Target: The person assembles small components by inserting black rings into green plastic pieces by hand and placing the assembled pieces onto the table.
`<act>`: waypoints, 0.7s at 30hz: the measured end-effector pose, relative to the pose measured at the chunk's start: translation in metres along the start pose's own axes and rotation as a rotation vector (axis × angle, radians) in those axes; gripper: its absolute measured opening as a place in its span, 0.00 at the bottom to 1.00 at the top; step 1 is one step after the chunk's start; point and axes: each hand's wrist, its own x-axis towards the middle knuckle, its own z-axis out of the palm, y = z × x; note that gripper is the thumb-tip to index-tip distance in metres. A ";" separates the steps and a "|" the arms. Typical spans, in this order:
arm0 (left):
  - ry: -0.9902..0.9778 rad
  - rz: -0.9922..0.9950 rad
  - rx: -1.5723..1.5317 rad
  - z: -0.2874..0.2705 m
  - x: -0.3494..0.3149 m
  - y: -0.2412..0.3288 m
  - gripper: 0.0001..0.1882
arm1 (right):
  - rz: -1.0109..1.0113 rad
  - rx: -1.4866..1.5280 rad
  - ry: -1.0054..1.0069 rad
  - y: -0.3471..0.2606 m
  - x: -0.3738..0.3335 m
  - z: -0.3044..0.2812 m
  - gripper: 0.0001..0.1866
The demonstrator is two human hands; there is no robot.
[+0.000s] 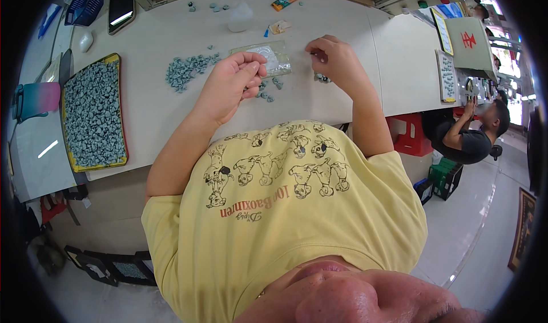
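— Where are the stones lying on your feed?

— I'm watching through the head camera, and the grey-green stones [188, 71] are lying in a loose heap on the pale tabletop [342, 29], left of the wearer's left hand [234, 83]. A smaller group [267, 97] is sitting by that hand's curled fingers, and a few more stones [321, 78] are resting just under the right hand [337, 59].

— And how are the fingers standing?

— On the left, thumb and forefinger are meeting at the tips; I can't tell whether a stone is pinched there. On the right, the fingers are bending downward, bunched close together, with their tips partly hidden from me, so I can't tell whether they're gripping anything.

— What are you getting around the hands?

— I'm seeing a clear flat packet [281, 67] with a white patch lying between them, partly covered by the left hand. Beyond it a translucent whitish lump [241, 18] is sitting, and an orange-and-green packet [286, 1] is lying further back.

— Farther out?

— At the left a yellow-edged tray [103, 166] is holding a dense load of similar stones, with a pink-and-teal cup [43, 99] showing beside it. Off to the right, I'm picking out a co-worker [471, 143] in a dark top, near a red stool [411, 135]
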 end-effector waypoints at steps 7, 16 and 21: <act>-0.109 -0.162 0.043 0.004 0.002 -0.003 0.11 | -0.225 0.296 0.148 -0.038 -0.004 0.012 0.12; -0.127 -0.114 -0.147 0.005 0.007 -0.004 0.12 | -0.540 0.145 0.423 -0.045 0.000 0.029 0.13; -0.120 -0.032 -0.141 0.006 0.009 -0.005 0.10 | -0.531 0.110 0.505 -0.047 0.001 0.029 0.14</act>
